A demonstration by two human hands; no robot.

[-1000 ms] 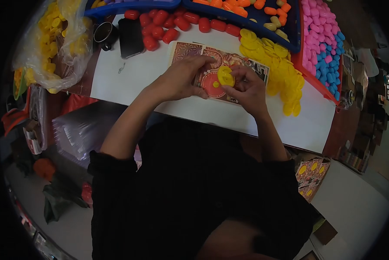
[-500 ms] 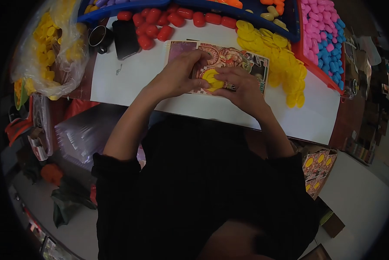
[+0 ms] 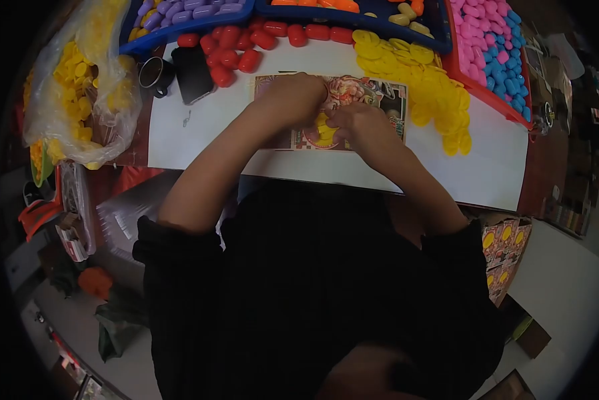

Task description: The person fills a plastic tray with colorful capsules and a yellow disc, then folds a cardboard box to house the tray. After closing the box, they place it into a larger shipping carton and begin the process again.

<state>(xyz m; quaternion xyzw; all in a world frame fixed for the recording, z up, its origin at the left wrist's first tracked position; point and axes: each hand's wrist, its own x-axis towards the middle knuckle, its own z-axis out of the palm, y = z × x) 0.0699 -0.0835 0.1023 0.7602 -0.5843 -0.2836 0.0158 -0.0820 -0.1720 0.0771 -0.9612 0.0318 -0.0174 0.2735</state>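
A printed card (image 3: pixel 396 93) with colourful pictures lies flat on the white tabletop sheet. On its lower middle sits a round yellow disc (image 3: pixel 326 131), partly covered by my fingers. My left hand (image 3: pixel 296 100) is bent over the card at the disc's upper left, its knuckles raised and most of its fingers hidden from me. From the right, my right hand (image 3: pixel 365 127) has curled fingers on the disc's edge.
Many yellow discs (image 3: pixel 439 100) are heaped right of the card. Red capsule-shaped pieces (image 3: pixel 249 61) lie behind it, near a black phone (image 3: pixel 193 75) and a dark mug (image 3: pixel 155 75). Blue trays (image 3: pixel 246 15) and a red tray (image 3: pixel 493 108) hold coloured pieces. A plastic bag (image 3: pixel 109 127) stands left.
My left hand has rolled over, its wrist higher and knuckles up, hiding its fingers. My right hand stays at the disc, its fingers slightly shifted. The view has tilted a little.
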